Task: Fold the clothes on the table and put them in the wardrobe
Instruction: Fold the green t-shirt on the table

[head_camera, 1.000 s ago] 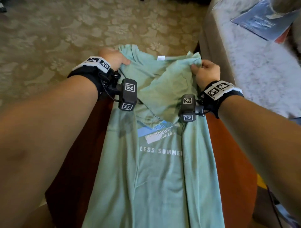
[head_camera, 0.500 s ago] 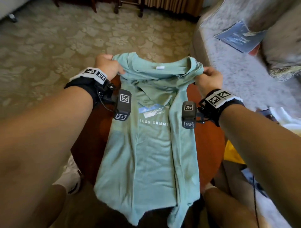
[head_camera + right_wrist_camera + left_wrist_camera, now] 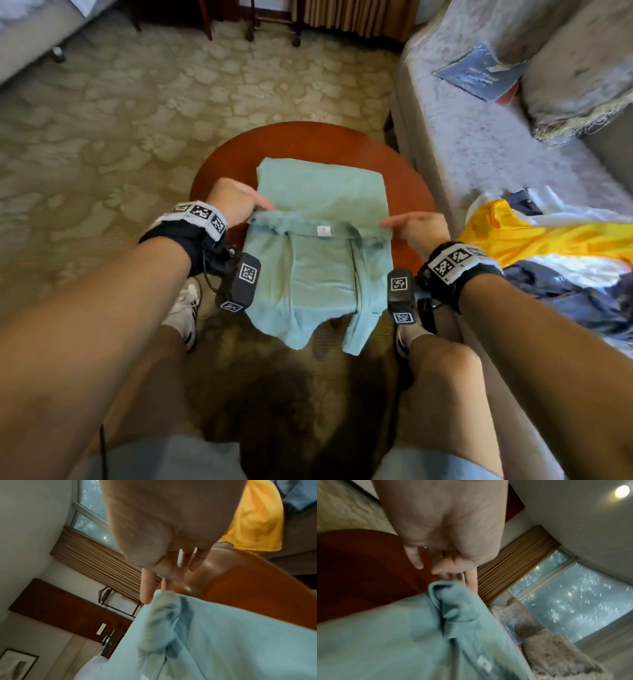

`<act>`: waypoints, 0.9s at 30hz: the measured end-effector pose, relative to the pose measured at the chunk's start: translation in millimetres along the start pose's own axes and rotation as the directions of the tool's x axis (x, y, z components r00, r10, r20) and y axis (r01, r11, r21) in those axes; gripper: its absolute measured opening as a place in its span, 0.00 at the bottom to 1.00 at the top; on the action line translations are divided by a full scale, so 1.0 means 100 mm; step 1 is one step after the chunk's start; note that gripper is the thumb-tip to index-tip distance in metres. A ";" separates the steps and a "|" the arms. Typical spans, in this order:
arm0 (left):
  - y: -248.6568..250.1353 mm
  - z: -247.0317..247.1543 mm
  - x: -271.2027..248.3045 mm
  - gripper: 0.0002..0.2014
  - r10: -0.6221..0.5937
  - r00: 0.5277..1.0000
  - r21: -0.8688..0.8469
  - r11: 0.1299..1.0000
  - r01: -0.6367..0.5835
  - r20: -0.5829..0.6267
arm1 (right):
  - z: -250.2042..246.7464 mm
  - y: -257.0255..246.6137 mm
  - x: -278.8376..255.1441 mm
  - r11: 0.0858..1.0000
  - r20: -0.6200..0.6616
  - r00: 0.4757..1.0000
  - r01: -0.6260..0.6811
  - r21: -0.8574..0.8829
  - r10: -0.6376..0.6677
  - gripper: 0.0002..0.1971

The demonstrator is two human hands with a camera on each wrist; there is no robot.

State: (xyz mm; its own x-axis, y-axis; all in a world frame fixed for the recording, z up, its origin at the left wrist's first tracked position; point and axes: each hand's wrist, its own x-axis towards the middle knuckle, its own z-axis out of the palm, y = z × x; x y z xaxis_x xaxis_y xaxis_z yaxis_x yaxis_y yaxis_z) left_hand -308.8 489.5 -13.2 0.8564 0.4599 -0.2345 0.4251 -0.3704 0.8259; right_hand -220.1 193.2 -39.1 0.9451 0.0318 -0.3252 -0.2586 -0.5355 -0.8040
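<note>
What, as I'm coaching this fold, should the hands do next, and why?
Probably lay the collar edge flat and smooth it: left hand and right hand are at its bunched corners over the green T-shirt, whose hem hangs off the table.

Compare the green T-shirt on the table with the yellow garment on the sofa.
The green T-shirt lies folded on the table; the yellow garment lies crumpled on the sofa. The left hand and right hand are at the green T-shirt's collar; neither touches the yellow garment. Both are soft clothing.

Neck label (image 3: 321, 231) text too small; t-shirt (image 3: 385, 642) blurred in left wrist view; booklet (image 3: 478, 73) print unreadable
</note>
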 end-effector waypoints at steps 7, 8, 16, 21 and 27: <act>0.12 -0.09 0.01 0.06 -0.077 0.995 0.102 0.991 0.084 -0.067 | -0.07 -0.23 -0.16 0.998 -0.047 0.998 -0.036 0.045 0.038 0.16; 0.11 -0.07 0.02 0.08 -0.086 0.993 0.126 0.988 0.095 -0.076 | -0.04 -0.25 -0.15 0.998 -0.044 0.998 -0.052 0.046 0.055 0.15; -0.05 0.20 -0.05 0.14 -0.275 0.960 0.247 0.935 0.254 0.054 | 0.21 -0.11 -0.17 0.977 0.052 0.978 -0.195 -0.090 0.200 0.10; -0.02 0.07 -0.01 0.20 -0.249 0.968 0.257 0.936 0.242 -0.002 | 0.09 -0.21 -0.23 0.982 0.068 0.983 -0.162 -0.099 0.169 0.11; -0.06 0.11 -0.20 0.31 -0.275 0.961 0.451 0.861 0.237 0.019 | 0.08 0.00 -0.31 0.933 0.076 0.961 -0.239 -0.269 0.267 0.11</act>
State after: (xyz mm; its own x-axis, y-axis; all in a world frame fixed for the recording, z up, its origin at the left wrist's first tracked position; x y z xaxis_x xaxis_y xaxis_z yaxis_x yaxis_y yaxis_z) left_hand -325.5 474.0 -19.2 0.7122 0.5288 -0.4618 0.7008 -0.5736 0.4241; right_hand -251.4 198.9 -32.8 0.8235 -0.0485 -0.5652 -0.4132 -0.7340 -0.5390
